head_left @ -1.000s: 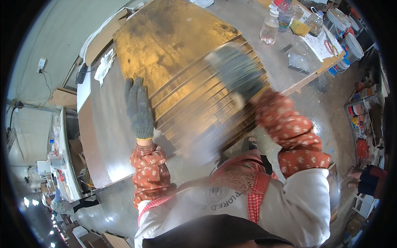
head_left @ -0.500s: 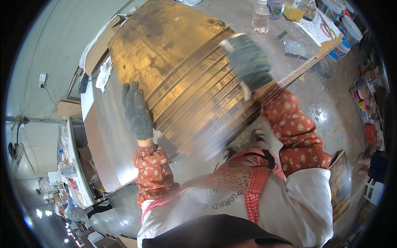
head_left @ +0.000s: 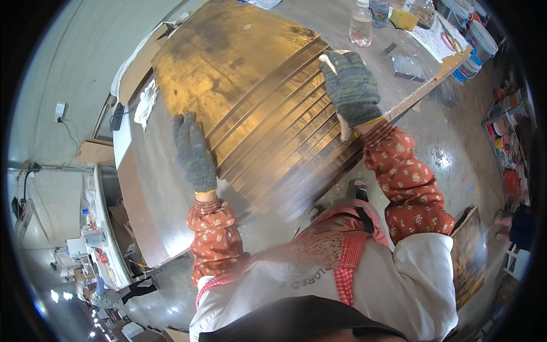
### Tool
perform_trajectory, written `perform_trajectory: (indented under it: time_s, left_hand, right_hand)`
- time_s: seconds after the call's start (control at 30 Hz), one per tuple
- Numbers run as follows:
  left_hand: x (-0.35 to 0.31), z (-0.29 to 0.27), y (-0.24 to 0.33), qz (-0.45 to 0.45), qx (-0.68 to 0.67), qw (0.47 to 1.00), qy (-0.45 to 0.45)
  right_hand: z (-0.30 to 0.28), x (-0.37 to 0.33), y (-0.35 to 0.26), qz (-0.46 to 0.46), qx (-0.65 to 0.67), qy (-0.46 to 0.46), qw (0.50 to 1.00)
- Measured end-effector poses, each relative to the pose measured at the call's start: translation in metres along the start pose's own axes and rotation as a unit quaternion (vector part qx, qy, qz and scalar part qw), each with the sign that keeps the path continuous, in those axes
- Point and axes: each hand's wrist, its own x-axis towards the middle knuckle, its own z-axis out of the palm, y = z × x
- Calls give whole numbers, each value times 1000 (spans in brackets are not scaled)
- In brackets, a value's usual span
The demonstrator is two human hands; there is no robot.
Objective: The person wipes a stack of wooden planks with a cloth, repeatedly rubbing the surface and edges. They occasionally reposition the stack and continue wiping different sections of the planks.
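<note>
A large gold-brown panel [head_left: 228, 62] with dark stains lies on the grey table. Its nearer part carries several parallel raised strips or grooves. My left hand [head_left: 194, 154], in a dark grey knit glove, rests with fingers stretched out along the panel's left edge. At the right edge, my right hand [head_left: 352, 88], in a similar glove, presses over a pale cloth [head_left: 345, 127]. Bits of the cloth show beyond the fingers and below the palm; the rest is hidden under the hand.
Beyond my right hand stand a clear bottle [head_left: 360, 25], a yellow sponge [head_left: 403, 19] and a grey block [head_left: 408, 67]. Lidded buckets [head_left: 482, 41] are past the table's right end. A white cloth [head_left: 146, 105] lies left of the panel. Another stained panel [head_left: 472, 259] leans at the lower right.
My right hand, blurred before, has shifted slightly right with the cloth and shows more sharply. The panel and my left hand also appear a little farther right in the view.
</note>
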Motion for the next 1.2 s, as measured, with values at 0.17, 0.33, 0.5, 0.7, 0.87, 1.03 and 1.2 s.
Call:
perform_trajectory:
  time_s: [0.17, 0.33, 0.5, 0.7, 0.87, 1.03, 1.2]
  left_hand:
    - [2, 0, 2, -10, -1, 1000, 1]
    - [1, 0, 4, 62, -37, 997, 4]
    - [0, 2, -1, 26, -47, 999, 8]
    - [4, 1, -4, 101, 31, 994, -14]
    - [0, 1, -1, -8, -43, 999, 11]
    - [2, 3, -2, -3, -23, 1000, 11]
    - [3, 2, -5, 8, -18, 1000, -4]
  right_hand:
    - [18, -24, -96, 98, 130, -186, 969]
    - [11, -29, -27, 27, 196, -69, 978]
    - [1, -12, 1, 59, -35, -112, 991]
    - [-9, -10, -89, 73, 220, -263, 936]
    - [6, -18, 8, 139, 3, -137, 981]
    - [16, -33, -64, 89, 47, -45, 994]
    - [20, -48, -75, 9, -7, -40, 999]
